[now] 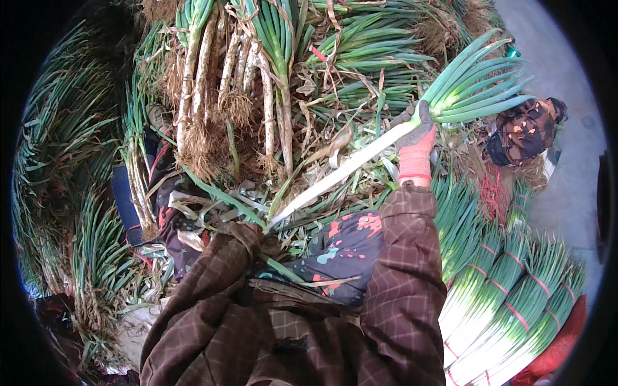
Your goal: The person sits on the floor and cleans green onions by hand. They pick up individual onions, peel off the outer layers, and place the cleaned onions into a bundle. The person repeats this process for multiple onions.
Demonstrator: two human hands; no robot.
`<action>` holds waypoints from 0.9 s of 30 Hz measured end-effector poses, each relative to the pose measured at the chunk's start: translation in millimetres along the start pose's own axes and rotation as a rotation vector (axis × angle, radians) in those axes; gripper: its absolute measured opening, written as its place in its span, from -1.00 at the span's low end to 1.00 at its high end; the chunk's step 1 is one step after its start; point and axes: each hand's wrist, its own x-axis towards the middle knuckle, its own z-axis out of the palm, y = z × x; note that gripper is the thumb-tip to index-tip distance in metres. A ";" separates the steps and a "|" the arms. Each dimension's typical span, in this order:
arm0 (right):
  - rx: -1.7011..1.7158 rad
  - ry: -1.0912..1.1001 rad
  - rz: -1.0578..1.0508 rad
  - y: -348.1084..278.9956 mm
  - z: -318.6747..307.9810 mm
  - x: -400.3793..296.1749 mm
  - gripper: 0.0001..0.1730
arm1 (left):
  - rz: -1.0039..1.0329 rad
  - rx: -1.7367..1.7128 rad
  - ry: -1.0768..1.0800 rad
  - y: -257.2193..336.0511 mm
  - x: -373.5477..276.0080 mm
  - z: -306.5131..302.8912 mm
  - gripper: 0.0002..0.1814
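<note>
My right hand (pixel 416 140), in a pink glove with a dark coated palm, grips a long-stemmed green onion (pixel 348 165) just below its leaves. The clean white shank slants down to the left, and the green leaves fan out at the upper right. The root end reaches the cuff of my left sleeve (pixel 212 275). My left hand is out of view, hidden beyond that cuff. Untrimmed onions (pixel 193 96) with brown, soil-marked skins and hairy roots stand in front of me. Peeled leaves and skins (pixel 357 140) lie loose beneath the held onion.
Clean onion bundles (pixel 502 284) tied with red bands lie at the right. Red ties (pixel 492 190) sit beyond them, near a patterned cloth item (pixel 524 130). Unpeeled onions (pixel 63 144) are heaped along the left. Patterned fabric (pixel 347 255) covers my lap. Grey floor (pixel 569 193) shows at the far right.
</note>
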 end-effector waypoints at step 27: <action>-0.411 0.108 -0.014 44.6 6.8 4.5 -0.84 | 0.486 -2.058 -0.777 161.8 -102.8 -130.3 -0.60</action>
